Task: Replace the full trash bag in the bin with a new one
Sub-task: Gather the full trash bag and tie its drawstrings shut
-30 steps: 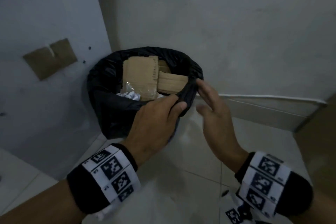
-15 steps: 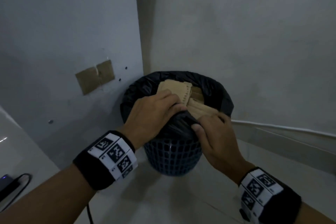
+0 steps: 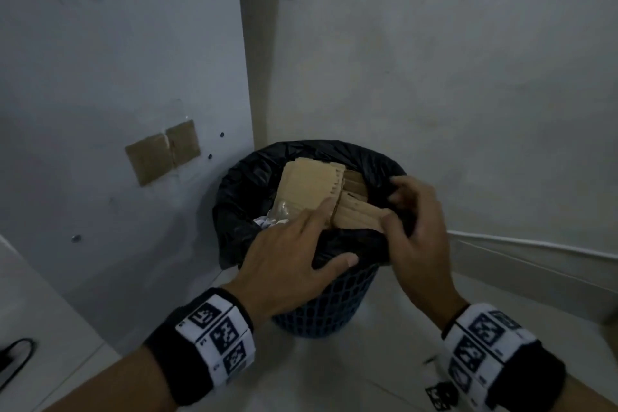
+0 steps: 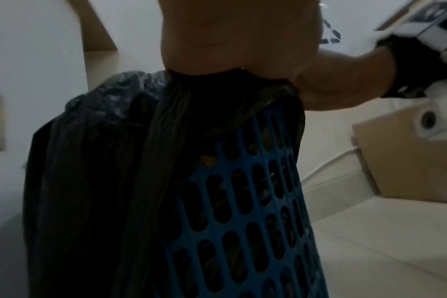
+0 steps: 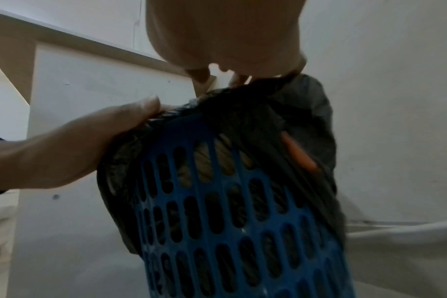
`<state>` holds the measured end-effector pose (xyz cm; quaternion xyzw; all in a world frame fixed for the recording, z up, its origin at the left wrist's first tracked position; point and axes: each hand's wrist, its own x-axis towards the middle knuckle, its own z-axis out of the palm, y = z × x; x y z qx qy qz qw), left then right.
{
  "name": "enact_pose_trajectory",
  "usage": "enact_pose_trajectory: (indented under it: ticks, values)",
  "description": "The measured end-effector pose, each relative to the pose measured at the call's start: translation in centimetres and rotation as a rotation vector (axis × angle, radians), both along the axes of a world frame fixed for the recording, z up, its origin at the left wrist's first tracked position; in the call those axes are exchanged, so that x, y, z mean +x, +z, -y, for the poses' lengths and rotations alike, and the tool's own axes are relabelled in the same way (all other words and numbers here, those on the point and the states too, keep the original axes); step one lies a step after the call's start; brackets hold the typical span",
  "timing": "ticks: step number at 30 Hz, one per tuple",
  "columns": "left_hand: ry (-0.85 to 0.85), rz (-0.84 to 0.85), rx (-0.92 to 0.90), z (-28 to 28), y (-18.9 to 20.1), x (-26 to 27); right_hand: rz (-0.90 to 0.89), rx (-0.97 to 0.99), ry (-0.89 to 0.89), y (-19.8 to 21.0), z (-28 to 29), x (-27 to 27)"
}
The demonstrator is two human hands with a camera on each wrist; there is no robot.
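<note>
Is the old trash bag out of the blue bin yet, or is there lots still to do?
Not out yet. The black trash bag still sits in the blue bin, full of cardboard. Done: the near edge looks pulled up off the rim. In hand: the right hand pinches the bag's edge and the left hand rests on it. Left: gather it, lift it out, fit a new bag. None shows here.

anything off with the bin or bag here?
Slightly. Cardboard sticks up above the bag rim, so the bin is overfull. Something orange shows where the bag hangs outside, perhaps a tear.
</note>
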<state>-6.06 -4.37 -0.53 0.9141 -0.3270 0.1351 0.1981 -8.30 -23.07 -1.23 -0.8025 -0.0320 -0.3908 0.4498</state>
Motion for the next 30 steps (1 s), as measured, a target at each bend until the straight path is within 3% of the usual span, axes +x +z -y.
enact_pose_trajectory:
  ticks: [2,3,5,7,9,12,15,19,21,25,30]
  values:
    - [0.011,-0.067,-0.115,-0.1,0.1,0.1,-0.038,0.169,-0.114,-0.5,1.2,-1.1]
    - [0.007,-0.1,-0.198,0.0,0.3,0.1,-0.16,0.289,-0.171,-0.8,2.0,-1.4]
    - [0.013,-0.131,-0.37,0.0,0.4,0.2,-0.611,0.666,-0.204,-1.6,3.6,-1.6]
    - [0.037,-0.135,-0.459,0.1,0.4,0.2,-0.989,1.093,-0.042,-2.0,4.8,-2.1]
    - [0.069,-0.156,-0.403,0.2,0.6,0.1,-1.094,1.243,0.153,-2.2,5.4,-2.2]
    - [0.134,-0.111,-0.2,0.5,0.5,0.0,-1.092,1.152,0.291,-1.5,4.9,-1.7]
    - [0.186,-0.014,-0.099,0.7,0.0,0.2,-0.973,1.123,0.269,-0.3,4.0,-1.4]
    - [0.175,0.028,-0.11,0.5,-0.3,0.4,-0.595,1.184,0.134,1.0,4.9,-1.3]
    - [0.179,0.038,-0.13,0.4,-0.4,0.5,-0.387,1.107,0.057,2.4,5.5,-1.6]
    - [0.122,0.107,-0.183,0.1,-0.7,0.4,-0.167,0.71,-0.007,4.9,4.8,-1.4]
    - [0.002,0.121,-0.196,-1.8,-1.0,1.0,-0.168,-0.086,-0.001,2.3,3.4,-0.2]
